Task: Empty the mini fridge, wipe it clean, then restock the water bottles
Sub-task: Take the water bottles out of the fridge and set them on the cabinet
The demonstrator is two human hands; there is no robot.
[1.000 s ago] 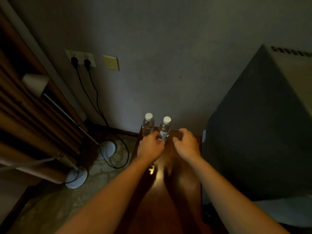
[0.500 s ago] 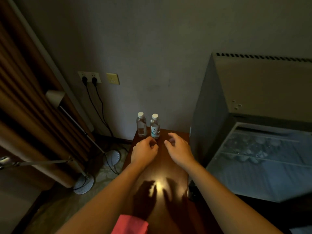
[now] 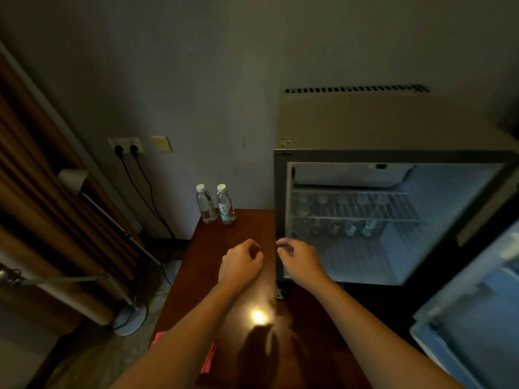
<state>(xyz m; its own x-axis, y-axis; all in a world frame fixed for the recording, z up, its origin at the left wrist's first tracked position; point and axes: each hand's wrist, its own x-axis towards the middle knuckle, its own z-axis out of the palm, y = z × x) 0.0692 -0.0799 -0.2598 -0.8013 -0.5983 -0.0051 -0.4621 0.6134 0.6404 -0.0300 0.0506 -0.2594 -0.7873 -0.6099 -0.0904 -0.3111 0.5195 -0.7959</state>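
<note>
Dim grey wall backs a dark wooden table (image 3: pixel 224 276), where two water bottles (image 3: pixel 215 204) stand upright, side by side, at its far edge near the left corner. Against the table's right edge, the mini fridge (image 3: pixel 365 130) stands with its door (image 3: pixel 477 318) swung open; more bottles seem to lie on its wire shelf (image 3: pixel 356 217), though the blur hides detail. Left hand (image 3: pixel 241 265) and right hand (image 3: pixel 299 259) hover over the table's middle, fingers loosely curled, holding nothing. Something red (image 3: pixel 209 360) lies at the near edge.
</note>
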